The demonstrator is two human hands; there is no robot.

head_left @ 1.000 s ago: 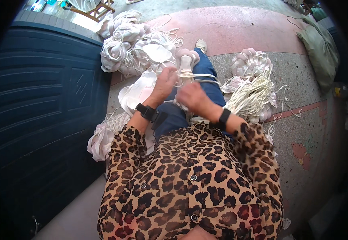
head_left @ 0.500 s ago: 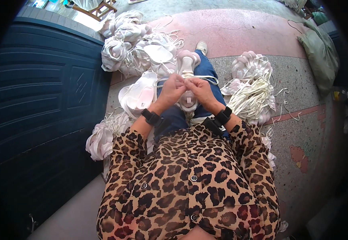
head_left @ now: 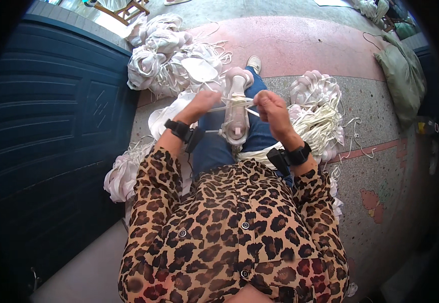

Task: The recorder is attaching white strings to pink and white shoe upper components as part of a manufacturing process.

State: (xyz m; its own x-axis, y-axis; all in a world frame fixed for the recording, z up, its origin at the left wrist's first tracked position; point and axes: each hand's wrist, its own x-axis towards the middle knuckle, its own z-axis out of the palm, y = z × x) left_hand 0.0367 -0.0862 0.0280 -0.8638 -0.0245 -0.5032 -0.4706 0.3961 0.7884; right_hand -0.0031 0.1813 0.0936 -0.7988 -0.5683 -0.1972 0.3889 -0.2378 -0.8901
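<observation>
A dark blue panelled door (head_left: 53, 131) fills the left of the scene, and on the speckled floor (head_left: 381, 116) lie heaps of white fabric pieces, one far left (head_left: 164, 50) and one to the right with loose white cords (head_left: 320, 116), beyond which a green sack (head_left: 403, 81) sits far right. Between the heaps, over the person's blue-trousered knee, a pale shoe-shaped form (head_left: 235, 113) stands lengthwise, with a white cord (head_left: 234, 104) stretched across it. The left hand (head_left: 202, 103) pinches the cord's left end with closed fingers, and the right hand (head_left: 272, 108) is fisted around its right end, each wrist wearing a black band.
</observation>
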